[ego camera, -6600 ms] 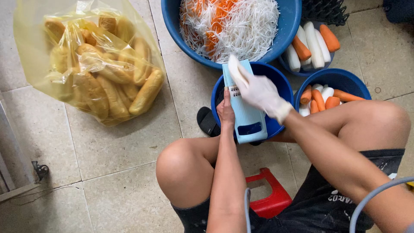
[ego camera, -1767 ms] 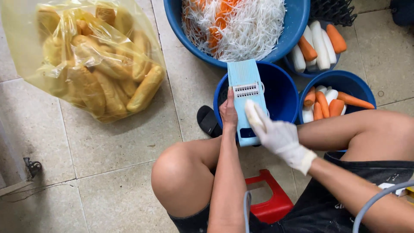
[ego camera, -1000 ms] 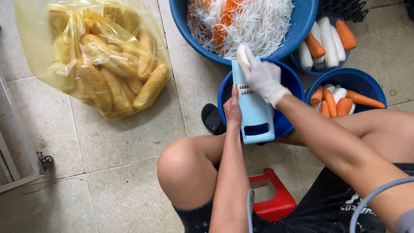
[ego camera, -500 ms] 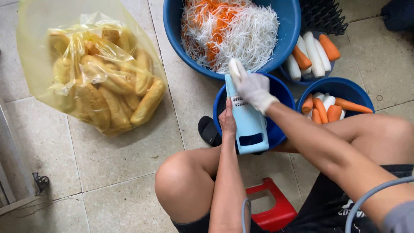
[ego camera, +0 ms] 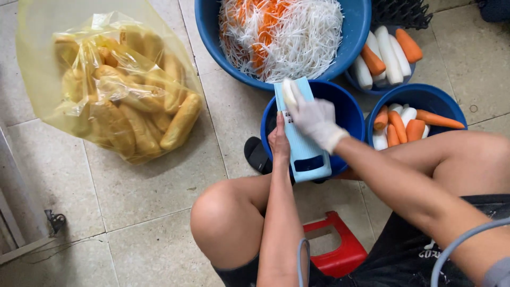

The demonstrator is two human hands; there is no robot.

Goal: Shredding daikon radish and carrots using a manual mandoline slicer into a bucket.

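Tiled floor (ego camera: 159, 196), pale beige squares with dark grout lines, carries everything; bare tiles lie open at the lower left, and a grey metal frame (ego camera: 21, 234) shows at the left edge.

One large yellow see-through bag (ego camera: 106, 90) sits at the upper left of the floor, stuffed with bread rolls (ego camera: 180, 122), too many and too overlapped to count.

Four blue tubs cluster at the top right, rims touching or nearly so. The biggest tub (ego camera: 212, 42) is heaped with white and orange shreds (ego camera: 287, 37). The small far tub (ego camera: 382, 87) holds five pieces: three white radishes, two carrots. The right tub (ego camera: 451, 106) holds about seven pieces, carrots and radish mixed, partly hidden behind the knee. The middle tub (ego camera: 350, 111) is right in front of the person, its contents hidden.

One light blue slicer board (ego camera: 303, 143) leans tilted over the near rim of the middle tub, its top end up near the big tub's rim. The left hand (ego camera: 279, 143), bare, grips the board's left edge. The right hand (ego camera: 313, 119), in a white glove, is clenched around one white radish piece (ego camera: 289, 91) pressed on the board's upper end.

One red stool (ego camera: 334, 247) is under the person, between the knees. One dark sandal (ego camera: 257, 155) lies just left of the middle tub. A black crate (ego camera: 404, 13) shows at the top edge behind the far tub.

Little free floor between tubs; room only leftward, between bag and knee.
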